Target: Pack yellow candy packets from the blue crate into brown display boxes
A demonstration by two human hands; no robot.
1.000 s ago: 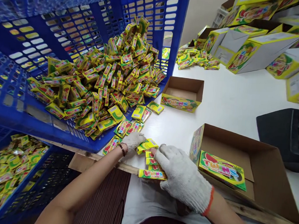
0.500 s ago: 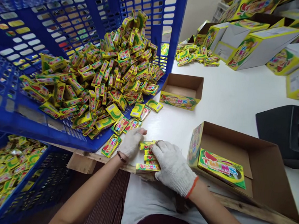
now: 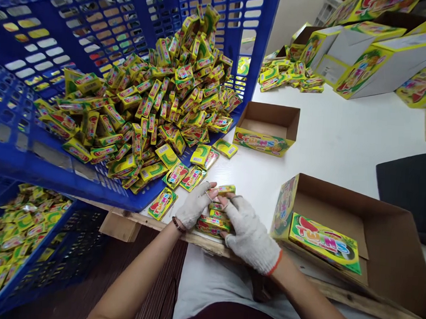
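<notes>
Several small yellow-green Twins packs [image 3: 214,222] form a row at the table's near edge, between my two gloved hands. My left hand [image 3: 193,206] presses against the row's left side, its fingertips at the far pack. From the right, my right hand [image 3: 250,231] grips the same row, thumb near the closest pack and fingers at the far end. Both white gloves leave some fingertips bare, and the fingers partly hide the packs. Left of my left hand lies a loose flat pack [image 3: 162,203]. More loose packs [image 3: 193,178] lie just beyond it.
A tilted blue crate [image 3: 138,204] heaped with packs fills the left. A small open display box [image 3: 264,144] stands beyond my hands. To the right is a larger open carton [image 3: 391,247] holding a Twins box [image 3: 325,243]. Several cartons [image 3: 366,68] stand at the back right.
My left hand has moved right and closed in on the row of packs. The packs are now squeezed between both hands. The camera view has shifted slightly.
</notes>
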